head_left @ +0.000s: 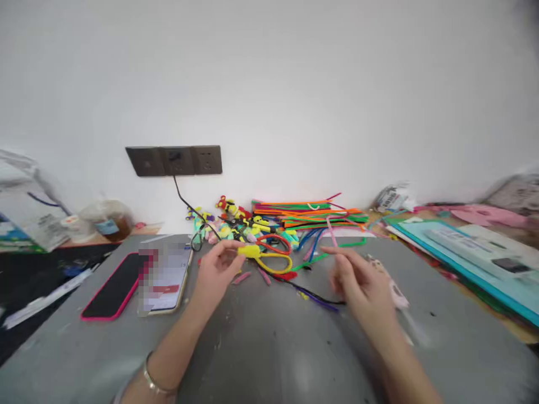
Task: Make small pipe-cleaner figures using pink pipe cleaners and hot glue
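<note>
My left hand pinches a small yellow fuzzy piece, which looks like a coiled pipe cleaner. Just beyond it lie a red loop and a yellow loop that look like scissors handles. My right hand is closed with its index finger stretched to the left. A bent pink pipe cleaner rises from behind that finger and seems held there, though the grip itself is hidden. Blue pipe cleaners and a green pipe cleaner lie between the hands.
Bundled pipe cleaners and colourful fuzzy figures lie along the wall. Two phones, one pink-cased and one lit, rest on the grey table at left. A teal folder is at right. A cable hangs from the socket.
</note>
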`<state>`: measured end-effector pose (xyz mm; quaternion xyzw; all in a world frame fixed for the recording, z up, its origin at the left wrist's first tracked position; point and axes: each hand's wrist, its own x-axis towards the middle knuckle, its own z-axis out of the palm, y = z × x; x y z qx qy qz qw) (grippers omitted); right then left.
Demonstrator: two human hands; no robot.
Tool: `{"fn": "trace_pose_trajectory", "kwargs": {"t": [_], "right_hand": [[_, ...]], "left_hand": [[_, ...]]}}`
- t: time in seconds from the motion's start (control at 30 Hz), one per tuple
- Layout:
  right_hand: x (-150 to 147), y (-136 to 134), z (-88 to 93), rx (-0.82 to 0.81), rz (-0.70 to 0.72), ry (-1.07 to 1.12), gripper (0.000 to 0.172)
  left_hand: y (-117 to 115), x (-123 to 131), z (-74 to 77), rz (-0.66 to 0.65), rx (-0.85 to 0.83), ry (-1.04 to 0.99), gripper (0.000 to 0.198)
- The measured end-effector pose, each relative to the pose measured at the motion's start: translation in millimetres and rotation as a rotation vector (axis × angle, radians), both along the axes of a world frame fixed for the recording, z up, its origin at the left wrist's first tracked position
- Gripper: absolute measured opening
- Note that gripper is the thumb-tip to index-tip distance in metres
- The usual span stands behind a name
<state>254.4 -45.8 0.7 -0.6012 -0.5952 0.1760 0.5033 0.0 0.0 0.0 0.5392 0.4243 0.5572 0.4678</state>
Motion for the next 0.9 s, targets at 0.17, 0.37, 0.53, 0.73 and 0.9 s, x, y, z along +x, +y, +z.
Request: {"fn": "trace_pose_trajectory", "kwargs": {"t": [0.17,0.37,0.53,0.73,0.9], "right_hand": [[57,-22,-17.3,-0.348,-0.058,-0.154,0.042],[61,-17,-35.9,-0.613,-0.021,-0.125,0.049],[59,-21,-39.3,-0.487,-0.037,0.069,0.046],[39,-31,-53.4,-0.020,-0.167,0.481,0.046],[15,-21,-51.6,0.369,-0.237,0.523,0.029]], "left_hand": [[1,-1,-7.3,-0.041,0.016,0.003,0.025],[0,0,-12.5,-0.088,0.016,0.032,0.026],[1,0,-11.9,-0.056,0.025,0.031,0.028],[0,0,-12.1,-0.081,0.043,0.022,0.023],[-1,1,-12.6,-0.116,0.055,0.020,0.020]]}}
